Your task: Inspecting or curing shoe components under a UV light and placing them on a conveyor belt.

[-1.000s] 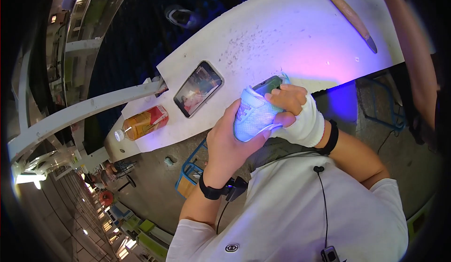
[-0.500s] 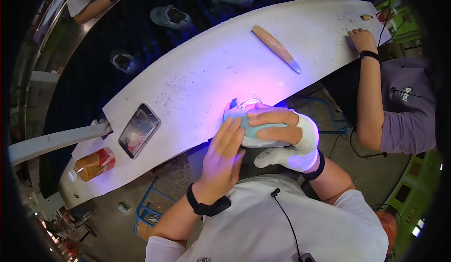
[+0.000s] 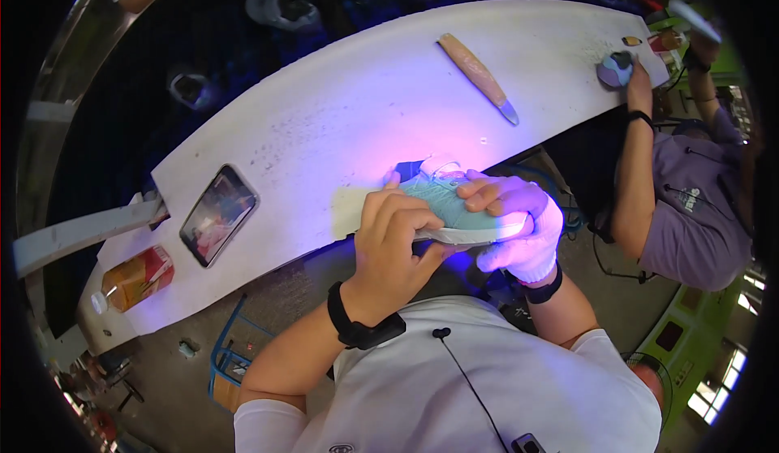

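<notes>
A light teal sneaker (image 3: 445,203) with a white sole is held up at the table's near edge, under violet light. My left hand (image 3: 393,230) grips it by the sole edge, fingers on the near side and thumb underneath. At the sneaker's other end, my right hand (image 3: 527,226), in a white glove that leaves some fingers bare, is wrapped round it. Its bare fingers press on the upper. The shoe's opening points away from me, and its underside is mostly hidden.
A wooden-handled knife (image 3: 477,75) lies beyond the shoe on the white table (image 3: 341,104). To the left are a phone (image 3: 219,216) and a drink bottle (image 3: 134,278). Shoes (image 3: 282,8) sit on the dark belt behind. At right, a co-worker's hand (image 3: 639,84) holds a shoe (image 3: 615,70).
My left hand has closed on the sneaker, which has turned so its side and sole edge show. The co-worker's hand now has a shoe, and their other arm is raised. The view has shifted slightly.
</notes>
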Demonstrator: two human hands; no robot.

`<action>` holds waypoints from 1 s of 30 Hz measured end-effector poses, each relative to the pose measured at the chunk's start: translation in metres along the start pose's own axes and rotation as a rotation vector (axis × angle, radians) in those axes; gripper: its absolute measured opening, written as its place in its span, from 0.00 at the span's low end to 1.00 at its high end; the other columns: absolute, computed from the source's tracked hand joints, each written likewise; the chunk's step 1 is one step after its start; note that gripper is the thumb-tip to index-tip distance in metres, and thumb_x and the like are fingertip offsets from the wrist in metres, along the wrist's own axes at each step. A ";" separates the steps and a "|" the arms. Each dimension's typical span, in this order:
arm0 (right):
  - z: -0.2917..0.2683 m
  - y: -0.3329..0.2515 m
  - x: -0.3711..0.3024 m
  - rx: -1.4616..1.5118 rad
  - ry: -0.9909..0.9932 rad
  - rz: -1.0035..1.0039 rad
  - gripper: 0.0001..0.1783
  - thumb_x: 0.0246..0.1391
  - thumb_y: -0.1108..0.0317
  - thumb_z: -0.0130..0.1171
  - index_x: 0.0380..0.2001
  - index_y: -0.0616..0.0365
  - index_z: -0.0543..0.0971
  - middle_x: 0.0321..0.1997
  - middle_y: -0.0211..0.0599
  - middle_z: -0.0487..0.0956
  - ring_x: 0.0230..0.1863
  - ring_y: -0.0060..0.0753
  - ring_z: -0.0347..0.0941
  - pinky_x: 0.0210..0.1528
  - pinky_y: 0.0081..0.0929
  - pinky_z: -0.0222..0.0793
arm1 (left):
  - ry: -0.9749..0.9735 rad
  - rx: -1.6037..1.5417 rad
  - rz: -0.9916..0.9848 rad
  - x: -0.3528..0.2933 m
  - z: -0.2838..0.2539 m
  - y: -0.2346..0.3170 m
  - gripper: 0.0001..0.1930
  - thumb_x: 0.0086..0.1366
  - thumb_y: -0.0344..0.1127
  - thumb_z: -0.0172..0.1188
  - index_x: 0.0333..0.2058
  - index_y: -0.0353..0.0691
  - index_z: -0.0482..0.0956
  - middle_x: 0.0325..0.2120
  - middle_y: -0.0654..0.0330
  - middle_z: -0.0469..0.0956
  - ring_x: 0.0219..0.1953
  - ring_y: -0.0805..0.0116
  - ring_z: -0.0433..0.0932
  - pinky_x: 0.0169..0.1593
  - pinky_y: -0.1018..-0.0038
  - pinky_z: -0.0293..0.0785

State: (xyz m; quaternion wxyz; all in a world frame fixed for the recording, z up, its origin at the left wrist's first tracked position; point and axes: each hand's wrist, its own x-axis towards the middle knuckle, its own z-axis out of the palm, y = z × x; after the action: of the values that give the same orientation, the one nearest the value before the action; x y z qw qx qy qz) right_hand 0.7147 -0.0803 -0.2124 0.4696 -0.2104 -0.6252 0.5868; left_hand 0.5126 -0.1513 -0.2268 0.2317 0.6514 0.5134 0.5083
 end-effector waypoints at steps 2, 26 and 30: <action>-0.008 -0.002 -0.002 -0.079 0.010 0.020 0.30 0.37 0.70 0.87 0.43 0.59 0.79 0.48 0.46 0.86 0.58 0.53 0.83 0.68 0.59 0.71 | -0.019 -0.005 -0.013 0.002 0.004 0.002 0.22 0.49 0.31 0.79 0.41 0.42 0.77 0.38 0.58 0.78 0.44 0.51 0.76 0.65 0.42 0.73; 0.063 -0.006 0.106 -0.511 -0.232 -0.202 0.26 0.49 0.54 0.74 0.45 0.62 0.84 0.52 0.41 0.76 0.52 0.37 0.74 0.60 0.32 0.69 | -0.010 0.021 -0.113 0.054 -0.084 0.007 0.42 0.41 0.47 0.86 0.56 0.40 0.81 0.41 0.51 0.85 0.49 0.50 0.83 0.56 0.62 0.77; 0.068 0.007 0.106 0.104 -0.086 0.001 0.14 0.62 0.59 0.57 0.34 0.61 0.75 0.40 0.38 0.72 0.46 0.37 0.69 0.57 0.40 0.68 | -0.312 0.247 -0.330 0.064 -0.106 0.020 0.39 0.44 0.49 0.87 0.52 0.38 0.80 0.42 0.51 0.87 0.43 0.52 0.88 0.50 0.63 0.81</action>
State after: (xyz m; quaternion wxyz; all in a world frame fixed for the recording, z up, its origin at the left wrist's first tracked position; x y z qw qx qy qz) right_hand 0.6062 -0.0283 -0.1740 0.4524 -0.1606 -0.6134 0.6271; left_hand 0.4232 -0.1235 -0.1436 0.3067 0.6527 0.6290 0.2902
